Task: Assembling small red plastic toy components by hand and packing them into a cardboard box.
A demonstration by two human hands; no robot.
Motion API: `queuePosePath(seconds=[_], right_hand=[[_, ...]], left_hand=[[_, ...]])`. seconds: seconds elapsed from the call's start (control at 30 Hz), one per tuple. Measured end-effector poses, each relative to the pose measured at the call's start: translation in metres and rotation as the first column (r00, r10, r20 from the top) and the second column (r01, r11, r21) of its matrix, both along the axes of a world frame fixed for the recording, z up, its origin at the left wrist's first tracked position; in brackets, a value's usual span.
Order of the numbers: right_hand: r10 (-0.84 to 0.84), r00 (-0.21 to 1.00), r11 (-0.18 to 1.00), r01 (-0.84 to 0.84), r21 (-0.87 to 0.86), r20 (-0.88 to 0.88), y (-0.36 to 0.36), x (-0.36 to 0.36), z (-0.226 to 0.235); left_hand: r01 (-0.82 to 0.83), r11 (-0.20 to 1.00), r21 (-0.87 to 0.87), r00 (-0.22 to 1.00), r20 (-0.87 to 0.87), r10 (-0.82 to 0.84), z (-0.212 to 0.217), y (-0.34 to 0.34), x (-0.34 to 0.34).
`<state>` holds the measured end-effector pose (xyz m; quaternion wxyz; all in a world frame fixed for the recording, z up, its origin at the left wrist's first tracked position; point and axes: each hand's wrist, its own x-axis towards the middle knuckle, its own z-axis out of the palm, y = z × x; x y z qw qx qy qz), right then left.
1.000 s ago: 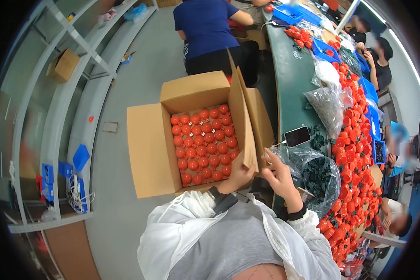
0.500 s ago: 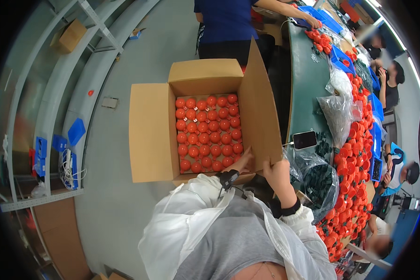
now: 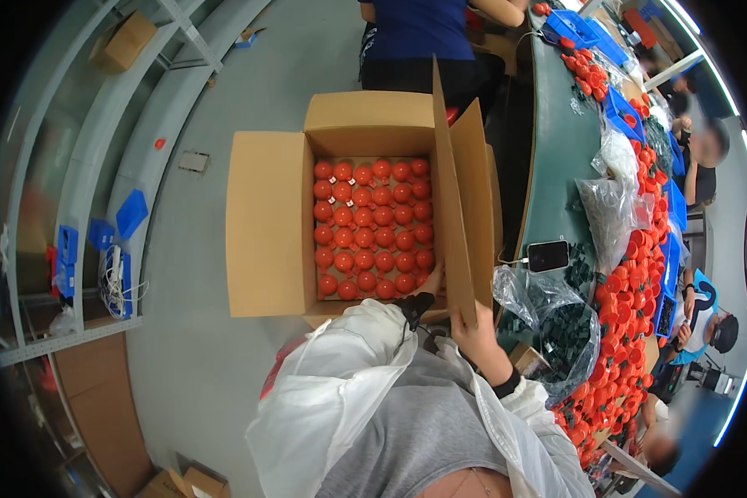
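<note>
An open cardboard box [image 3: 270,224] stands on the floor in front of me, packed with neat rows of red-orange round caps [image 3: 372,228]. Its right flap [image 3: 455,207] stands nearly upright. My right hand [image 3: 471,330] grips that flap's near end from the outside. My left hand [image 3: 431,282] is at the flap's base on the inside, by the nearest caps; its fingers are mostly hidden. Both arms wear white plastic sleeves.
A green table [image 3: 556,158] on the right carries a heap of red caps [image 3: 631,307], clear bags of dark parts [image 3: 568,328], a phone [image 3: 548,256] and blue bins [image 3: 618,108]. A person in a blue top [image 3: 415,29] stands beyond the box. Metal shelving [image 3: 100,207] lines the left.
The box's right flap has swung up from leaning outward to nearly upright. My hands have moved from the box's near edge onto that flap.
</note>
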<state>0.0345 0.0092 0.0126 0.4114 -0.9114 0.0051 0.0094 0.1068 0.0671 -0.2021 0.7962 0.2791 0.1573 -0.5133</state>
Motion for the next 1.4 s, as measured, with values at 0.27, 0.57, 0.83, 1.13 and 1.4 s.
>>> queuePosePath(seconds=[0.27, 0.57, 0.83, 1.13, 1.4], right_hand=[[-0.203, 0.97, 0.979, 0.198, -0.052, -0.137, -0.051, -0.035, -0.065], [-0.041, 0.986, 0.988, 0.015, -0.155, -0.163, -0.016, -0.009, -0.041], [-0.077, 0.951, 0.991, 0.041, -0.126, -0.301, -0.024, -0.02, -0.102], [-0.158, 0.925, 0.984, 0.12, -0.128, -0.345, -0.017, -0.033, -0.121], [-0.446, 0.471, 0.525, 0.826, 0.204, -0.761, -0.049, -0.039, -0.095]], left_hand=[[0.008, 0.981, 0.194, 0.973, 0.226, -0.053, -0.047, -0.001, -0.012], [-0.051, 0.905, 0.422, 0.875, 0.456, -0.163, -0.094, -0.03, -0.008], [-0.144, 0.806, 0.574, 0.741, 0.603, -0.297, -0.141, -0.031, -0.006], [-0.043, 0.579, 0.814, 0.775, 0.393, -0.496, -0.095, -0.022, -0.024], [-0.136, -0.042, 0.99, 0.658, 0.059, -0.751, -0.097, 0.067, 0.003]])
